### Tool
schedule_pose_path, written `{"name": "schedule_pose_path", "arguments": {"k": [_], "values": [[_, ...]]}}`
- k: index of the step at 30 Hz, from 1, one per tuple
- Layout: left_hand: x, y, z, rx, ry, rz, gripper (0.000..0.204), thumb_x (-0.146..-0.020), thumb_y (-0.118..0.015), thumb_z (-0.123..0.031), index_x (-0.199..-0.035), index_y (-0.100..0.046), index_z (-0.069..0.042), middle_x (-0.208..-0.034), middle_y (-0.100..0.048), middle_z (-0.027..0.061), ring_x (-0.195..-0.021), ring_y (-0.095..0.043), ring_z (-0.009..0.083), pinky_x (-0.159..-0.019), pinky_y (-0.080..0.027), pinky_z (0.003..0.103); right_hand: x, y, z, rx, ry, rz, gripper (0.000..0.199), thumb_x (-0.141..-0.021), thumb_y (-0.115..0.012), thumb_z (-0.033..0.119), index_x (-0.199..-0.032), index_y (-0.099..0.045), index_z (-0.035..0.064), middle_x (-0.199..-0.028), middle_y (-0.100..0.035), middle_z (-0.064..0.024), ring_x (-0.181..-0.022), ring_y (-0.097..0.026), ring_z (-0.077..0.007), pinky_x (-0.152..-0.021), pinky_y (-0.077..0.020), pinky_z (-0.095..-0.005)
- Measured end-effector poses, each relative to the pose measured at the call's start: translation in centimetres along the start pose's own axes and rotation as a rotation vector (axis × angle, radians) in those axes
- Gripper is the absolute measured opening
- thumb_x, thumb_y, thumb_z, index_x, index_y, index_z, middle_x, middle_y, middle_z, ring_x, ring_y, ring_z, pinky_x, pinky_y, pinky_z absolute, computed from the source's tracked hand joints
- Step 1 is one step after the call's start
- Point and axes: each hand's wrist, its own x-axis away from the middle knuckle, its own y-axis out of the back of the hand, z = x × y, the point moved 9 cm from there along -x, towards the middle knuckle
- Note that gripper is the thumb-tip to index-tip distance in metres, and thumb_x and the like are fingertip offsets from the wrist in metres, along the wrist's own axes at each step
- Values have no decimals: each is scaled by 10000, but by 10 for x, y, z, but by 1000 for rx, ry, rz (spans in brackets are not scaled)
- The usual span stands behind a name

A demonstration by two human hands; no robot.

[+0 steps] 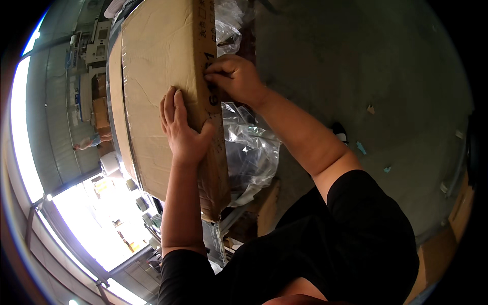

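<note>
While the left hand (184, 129) lies flat, fingers together, on the big cardboard box (157, 76), the right hand (236, 76) pinches at its edge (tape maybe, can't tell). Box looks closed already; clear plastic bags (249, 147) sit beside it.

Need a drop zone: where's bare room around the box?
Free: the grey concrete floor right of the right hand, only paper scraps. Crowded: crinkled clear plastic bags crowd the large brown cardboard box; the left hand lies flat on it.
</note>
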Motion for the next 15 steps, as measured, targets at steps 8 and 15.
{"name": "schedule_pose_path", "arguments": {"k": [8,15], "values": [[-2,0,-4,15,-2,10,854,-665,-674,-161,-1452,-381,-3,-1492,-380,221,-1389,-350,414,-1143,-298,494,-15,-9,-19,-129,-20,204,115,-806,-756,62,-902,-708,22,-909,-689,-93,-862,-658,-208,-751,-521,-316],[0,-1,2,47,39,26,867,-633,-674,-221,-1416,-401,31,-1484,-400,211,-1405,-320,423,-1166,-246,514,-9,-6,-6,-43,29,158,128,-803,-764,86,-912,-719,36,-918,-685,-95,-888,-653,-220,-766,-521,-330]]}}
